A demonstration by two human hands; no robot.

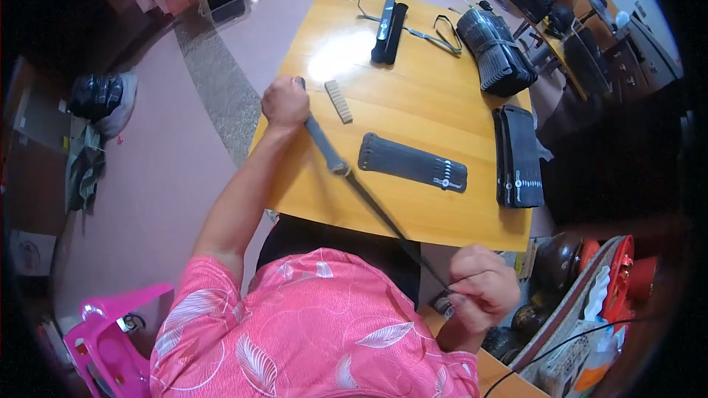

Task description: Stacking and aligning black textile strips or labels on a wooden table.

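A long dark grey strap (pixel 321 142) runs diagonally between my hands, with a buckle-like loop (pixel 340 168) partway along it. My left hand (pixel 286 102) is closed around its upper end over the table's left side. Beyond the table's near edge, my right hand (pixel 483 287) pinches the thin lower end close to my body. Next to the strap, a row of flat dark grey straps (pixel 405 161) lies fanned together, their right ends marked in white. A beige ribbed strip (pixel 338 101) rests just right of my left hand.
The yellow wooden table (pixel 435 221) carries a bound bundle of dark straps (pixel 495 51) at the far right and another dark stack (pixel 518 155) below it. Farther back lie a small strap pile (pixel 388 29) and a thin grey tie (pixel 424 35). A pink plastic chair (pixel 110 339) stands lower left.
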